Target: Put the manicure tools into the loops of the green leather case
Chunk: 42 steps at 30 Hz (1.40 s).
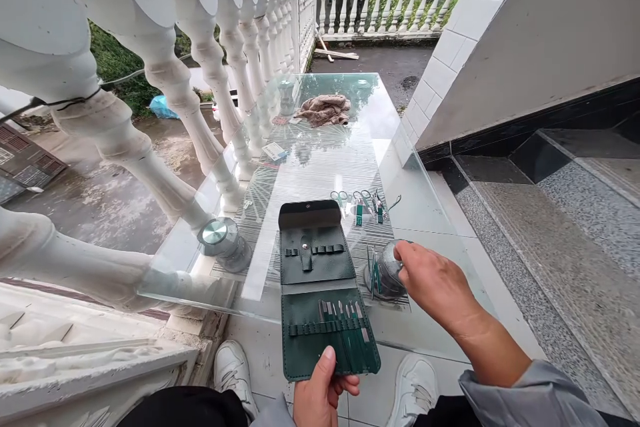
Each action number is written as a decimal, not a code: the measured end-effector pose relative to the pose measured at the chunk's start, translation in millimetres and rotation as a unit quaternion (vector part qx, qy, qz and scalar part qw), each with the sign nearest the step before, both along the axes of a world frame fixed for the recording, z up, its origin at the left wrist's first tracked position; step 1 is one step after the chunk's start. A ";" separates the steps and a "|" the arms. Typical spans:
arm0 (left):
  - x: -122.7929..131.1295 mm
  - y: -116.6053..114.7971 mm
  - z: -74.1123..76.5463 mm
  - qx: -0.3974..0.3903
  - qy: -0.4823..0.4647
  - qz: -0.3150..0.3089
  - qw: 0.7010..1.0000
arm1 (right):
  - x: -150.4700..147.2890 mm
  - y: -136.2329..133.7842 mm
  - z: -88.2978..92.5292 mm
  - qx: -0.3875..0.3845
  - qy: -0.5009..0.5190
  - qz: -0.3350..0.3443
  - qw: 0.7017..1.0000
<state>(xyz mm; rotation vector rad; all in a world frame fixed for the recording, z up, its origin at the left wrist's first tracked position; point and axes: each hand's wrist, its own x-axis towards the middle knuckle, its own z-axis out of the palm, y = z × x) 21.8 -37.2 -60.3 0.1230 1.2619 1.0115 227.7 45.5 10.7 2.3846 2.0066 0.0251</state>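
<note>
Low in the middle of the frame: left hand (320, 392) cut off by the bottom edge, thumb over the near rim of an open green tool case (320, 293), fingers hidden beneath, gripping it. Case laid flat on the glass surface (320, 160), lower half overhanging the edge, slim metal tools (343, 323) in its loops, too small to tell apart. Right of centre: right hand (433, 283) curled over thin green-handled tools (373, 270) beside a round metal fitting (387, 273); grip on them hard to make out, cannot tell. Farther up: small scissors and clippers (363, 203) loose on the glass, a brown cloth (324, 110) near the far end. Left side: white balustrade (200, 67). Bottom: white shoes (233, 367) blurred through the glass.
</note>
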 end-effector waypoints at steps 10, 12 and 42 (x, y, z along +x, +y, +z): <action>1.3 -1.1 -9.2 0.010 0.005 0.016 1.000 | 13.3 10.2 -5.1 0.066 0.182 -0.094 0.977; 2.3 -1.4 -9.1 0.013 0.005 0.019 1.000 | 14.9 10.3 -3.8 0.072 0.236 -0.111 0.963; -9.0 -4.9 22.2 0.049 -0.059 -0.065 0.995 | -107.8 8.9 11.4 -0.019 0.645 -0.050 0.762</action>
